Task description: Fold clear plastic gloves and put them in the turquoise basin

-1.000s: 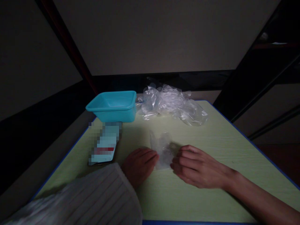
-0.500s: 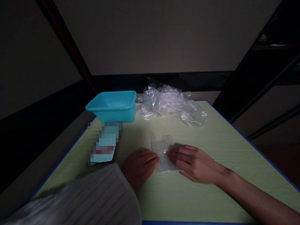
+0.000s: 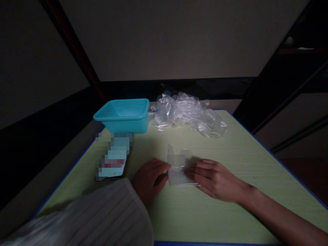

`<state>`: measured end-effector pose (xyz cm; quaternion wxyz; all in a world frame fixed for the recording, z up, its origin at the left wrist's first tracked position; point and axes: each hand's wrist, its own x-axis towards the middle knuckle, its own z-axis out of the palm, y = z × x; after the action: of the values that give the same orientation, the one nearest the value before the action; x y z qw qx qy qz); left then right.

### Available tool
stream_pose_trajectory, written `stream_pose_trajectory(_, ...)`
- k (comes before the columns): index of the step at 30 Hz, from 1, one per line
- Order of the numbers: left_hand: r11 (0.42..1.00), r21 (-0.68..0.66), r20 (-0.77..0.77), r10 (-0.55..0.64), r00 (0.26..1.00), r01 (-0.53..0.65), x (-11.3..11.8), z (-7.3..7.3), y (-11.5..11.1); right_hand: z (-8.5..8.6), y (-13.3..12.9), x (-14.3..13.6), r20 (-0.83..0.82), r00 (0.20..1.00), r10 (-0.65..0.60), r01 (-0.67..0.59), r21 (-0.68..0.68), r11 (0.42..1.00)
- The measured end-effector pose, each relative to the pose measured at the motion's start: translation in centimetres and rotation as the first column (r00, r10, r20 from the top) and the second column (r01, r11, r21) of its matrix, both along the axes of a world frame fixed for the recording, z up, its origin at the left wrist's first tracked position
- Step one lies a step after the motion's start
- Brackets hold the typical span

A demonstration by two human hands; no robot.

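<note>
A small clear plastic sheet or bag (image 3: pixel 178 176), which looks folded, lies on the light wooden table between my hands. My left hand (image 3: pixel 151 179) is at its left edge, thumb and index finger parted, with the index fingertip touching or very near the plastic. On the right side, my right hand (image 3: pixel 211 177) has its fingers together, gripping or pressing the plastic's edge. The upper part of the plastic sticks up slightly at its left corner.
A turquoise basin (image 3: pixel 123 124) stands at the table's back left, with a phone (image 3: pixel 116 157) in front of it. Crumpled clear plastic bags (image 3: pixel 187 112) lie at the back middle. The table (image 3: pixel 217 222) has a blue edge.
My left thumb and index finger have parted from their closed position. The small plastic has shifted slightly to the right. My right hand has hardly moved.
</note>
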<state>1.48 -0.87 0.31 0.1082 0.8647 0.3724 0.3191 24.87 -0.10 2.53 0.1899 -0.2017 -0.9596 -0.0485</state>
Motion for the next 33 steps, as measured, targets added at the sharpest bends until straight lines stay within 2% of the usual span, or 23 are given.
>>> stream_pose_trajectory(5, 0.989, -0.143, 0.100, 0.054, 0.993, -0.039, 0.0, -0.1, 0.0, 0.0, 0.1, 0.2, -0.085, 0.996, -0.042, 0.024, -0.203, 0.979)
stream_pose_trajectory(9, 0.975, -0.214, 0.128, 0.094, 0.987, -0.065, 0.0, 0.1, 0.1, 0.1, 0.2, 0.0, -0.184, 0.967, -0.176, 0.075, -0.457, 0.887)
stream_pose_trajectory(13, 0.947, -0.304, 0.155, 0.157, 0.975, -0.104, 0.1, 0.1, 0.4, 0.1, 0.7, -0.3, -0.218, 0.902, -0.372, 0.120, -0.703, 0.701)
stream_pose_trajectory(16, 0.927, -0.363, 0.190, 0.170, 0.967, -0.092, 0.2, 0.2, 0.5, 0.0, 1.4, -0.6, -0.222, 0.860, -0.459, 0.070, -0.840, 0.537)
stream_pose_trajectory(19, 0.912, -0.406, 0.241, 0.167, 0.956, -0.057, 0.3, 0.1, 0.7, -0.1, 2.3, -1.2, -0.215, 0.835, -0.507, -0.002, -0.922, 0.388)
stream_pose_trajectory(22, 0.912, -0.408, 0.275, 0.156, 0.949, -0.032, 0.3, 0.0, 0.8, -0.2, 3.0, -1.7, -0.185, 0.803, -0.567, -0.007, -0.953, 0.302)
stream_pose_trajectory(25, 0.930, -0.365, 0.271, 0.157, 0.950, -0.049, 0.3, -0.1, 0.8, -0.4, 3.2, -2.0, -0.174, 0.779, -0.603, 0.007, -0.958, 0.286)
stream_pose_trajectory(28, 0.961, -0.255, 0.227, 0.168, 0.959, -0.108, 0.3, 0.0, 0.5, -0.5, 3.1, -2.0, -0.177, 0.765, -0.619, 0.014, -0.957, 0.290)
stream_pose_trajectory(30, 0.983, -0.149, 0.170, 0.134, 0.976, -0.109, 0.2, 0.0, 0.3, -0.6, 3.0, -2.0, -0.189, 0.756, -0.627, 0.028, -0.947, 0.319)
stream_pose_trajectory(33, 0.999, -0.028, 0.055, 0.030, 0.998, -0.029, 0.1, -0.1, -0.1, -0.8, 3.0, -2.0, -0.220, 0.740, -0.636, 0.055, -0.922, 0.382)
